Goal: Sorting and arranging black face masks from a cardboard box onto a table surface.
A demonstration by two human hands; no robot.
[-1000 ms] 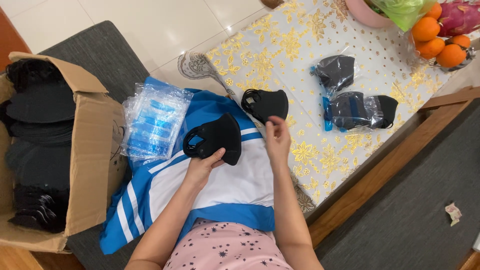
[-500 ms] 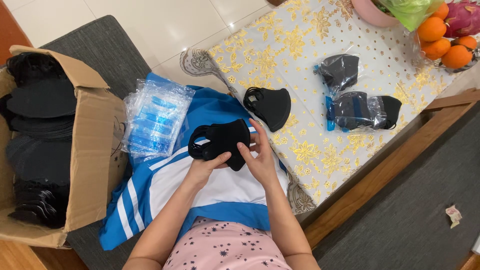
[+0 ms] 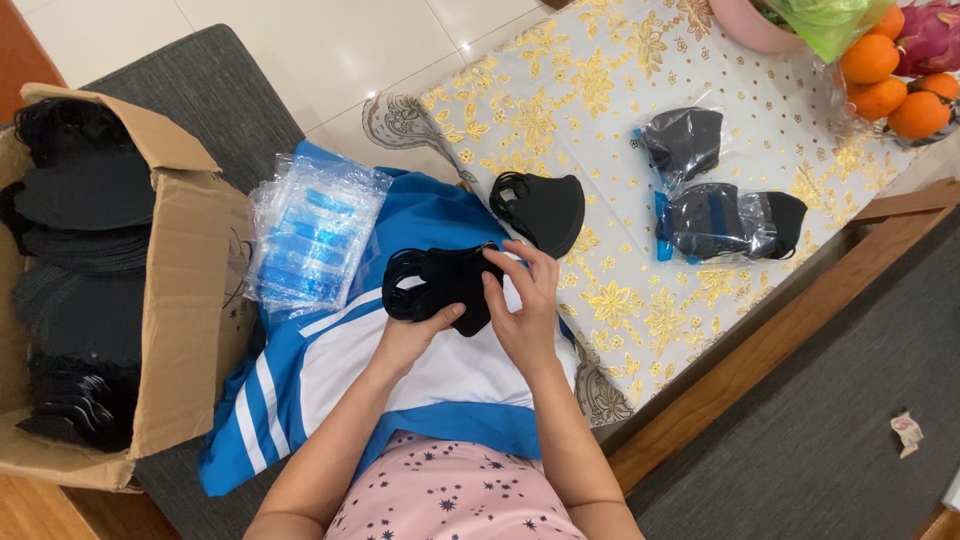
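Both of my hands hold a small stack of black face masks (image 3: 440,285) over a blue and white jacket (image 3: 400,370) on my lap. My left hand (image 3: 415,335) grips the stack from below. Over the stack's right end my right hand (image 3: 525,305) curls, fingers pressing on it. Another black mask (image 3: 545,210) lies by itself on the table edge just beyond my right hand. A pile of clear plastic sleeves (image 3: 310,235) rests on the jacket to the left of the masks.
An open cardboard box (image 3: 185,330) full of black masks stands at the left. Two bagged mask packs (image 3: 685,145) (image 3: 725,222) lie on the gold-flowered tablecloth (image 3: 580,90). Oranges (image 3: 880,85) and a pink bowl sit at the far right corner. A paper scrap (image 3: 906,430) lies on the grey rug.
My right hand left the lone mask on the table and came back onto the masks in my left hand. Both hands now hold that stack together.
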